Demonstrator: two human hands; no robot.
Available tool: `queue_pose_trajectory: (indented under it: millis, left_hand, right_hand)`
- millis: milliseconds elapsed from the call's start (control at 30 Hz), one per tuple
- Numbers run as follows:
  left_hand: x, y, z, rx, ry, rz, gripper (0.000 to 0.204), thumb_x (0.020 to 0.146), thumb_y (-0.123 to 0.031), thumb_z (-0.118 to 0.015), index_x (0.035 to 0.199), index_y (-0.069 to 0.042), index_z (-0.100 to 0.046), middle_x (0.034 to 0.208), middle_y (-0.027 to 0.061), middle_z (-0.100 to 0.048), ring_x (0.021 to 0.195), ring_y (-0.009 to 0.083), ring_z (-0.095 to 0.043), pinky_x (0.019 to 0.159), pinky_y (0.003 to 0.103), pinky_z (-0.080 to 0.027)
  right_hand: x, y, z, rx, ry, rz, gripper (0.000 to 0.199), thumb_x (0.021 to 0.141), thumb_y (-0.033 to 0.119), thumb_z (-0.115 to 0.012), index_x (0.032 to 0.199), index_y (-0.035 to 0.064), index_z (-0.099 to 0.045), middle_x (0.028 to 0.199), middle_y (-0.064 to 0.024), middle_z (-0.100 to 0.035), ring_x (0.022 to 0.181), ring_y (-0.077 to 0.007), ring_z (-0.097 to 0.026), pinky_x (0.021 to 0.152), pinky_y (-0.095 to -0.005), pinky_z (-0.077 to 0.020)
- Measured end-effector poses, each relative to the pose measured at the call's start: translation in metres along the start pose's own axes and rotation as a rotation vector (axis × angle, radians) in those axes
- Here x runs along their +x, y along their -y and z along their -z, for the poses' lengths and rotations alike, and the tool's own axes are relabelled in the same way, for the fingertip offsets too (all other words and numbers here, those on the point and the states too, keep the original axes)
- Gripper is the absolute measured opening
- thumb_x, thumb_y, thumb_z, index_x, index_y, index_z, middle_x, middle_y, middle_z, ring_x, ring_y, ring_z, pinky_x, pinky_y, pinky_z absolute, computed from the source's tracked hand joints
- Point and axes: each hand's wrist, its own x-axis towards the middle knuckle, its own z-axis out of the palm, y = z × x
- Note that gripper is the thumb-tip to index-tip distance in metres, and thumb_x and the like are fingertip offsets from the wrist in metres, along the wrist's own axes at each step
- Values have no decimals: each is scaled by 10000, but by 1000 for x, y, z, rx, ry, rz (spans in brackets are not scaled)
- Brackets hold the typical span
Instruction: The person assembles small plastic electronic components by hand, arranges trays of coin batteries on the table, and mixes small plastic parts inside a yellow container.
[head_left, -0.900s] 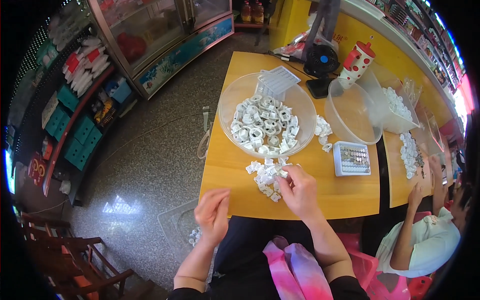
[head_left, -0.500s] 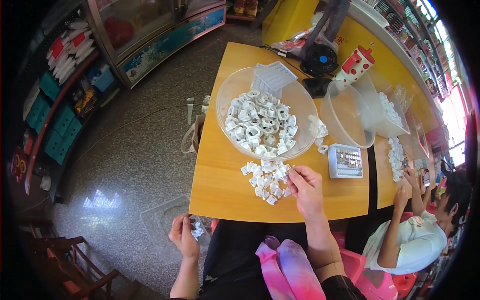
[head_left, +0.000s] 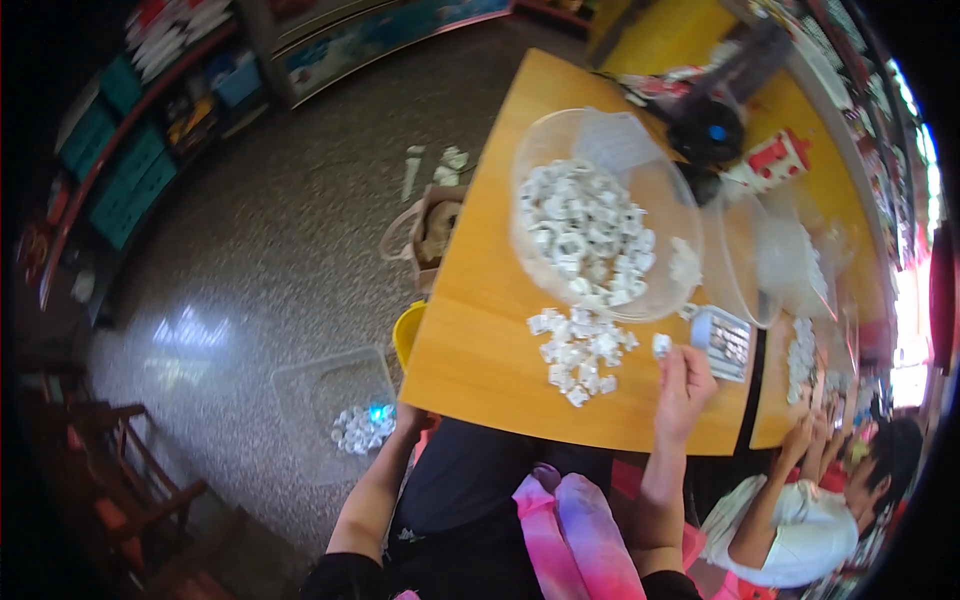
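since the earlier frame my left hand (head_left: pixel 408 418) has dropped off the table (head_left: pixel 480 330) toward the floor tub (head_left: pixel 335 395), fingers hidden, while my right hand (head_left: pixel 683 385) pinches a white piece (head_left: pixel 661 345) just right of the pile (head_left: pixel 580 355).

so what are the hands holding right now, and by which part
The right hand pinches one small white piece at its fingertips, by its lower end. The left hand is down by the floor bin; its hold cannot be told.

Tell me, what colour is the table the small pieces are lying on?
Yellowish-orange wood tone; the table shows in the head view.
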Motion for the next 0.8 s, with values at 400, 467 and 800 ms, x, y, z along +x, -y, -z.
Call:
queue_pose_trajectory:
  millis: [400, 467, 800]
  left_hand:
    - [64, 75, 17, -181, 78, -164, 284, 833, -214, -671, 972, 33, -662, 845, 135, -669, 704, 226, -644, 596, 344, -502]
    - [62, 65, 18, 7, 65, -233, 299, 850, -219, -648, 1018, 29, -644, 913, 141, -662, 777, 236, -636, 651, 354, -498]
    - [-42, -31, 19, 369, -217, -570, 234, 851, -92, -616, 1051, 28, -606, 897, 179, -656, 828, 285, -636, 724, 364, -493]
  right_hand:
    - [-8, 17, 2, 609, 177, -543, 97, 922, 88, -508, 943, 18, -573, 692, -42, -532, 507, -93, -428, 421, -193, -317]
    - [-6, 19, 10, 835, 305, -747, 123, 912, 101, -457, 950, 29, -549, 689, -42, -476, 539, -108, -421, 417, -210, -324]
    - [-21, 24, 16, 1144, 460, -961, 135, 951, 126, -450, 905, 36, -539, 690, -53, -481, 553, -96, -409, 417, -201, -323]
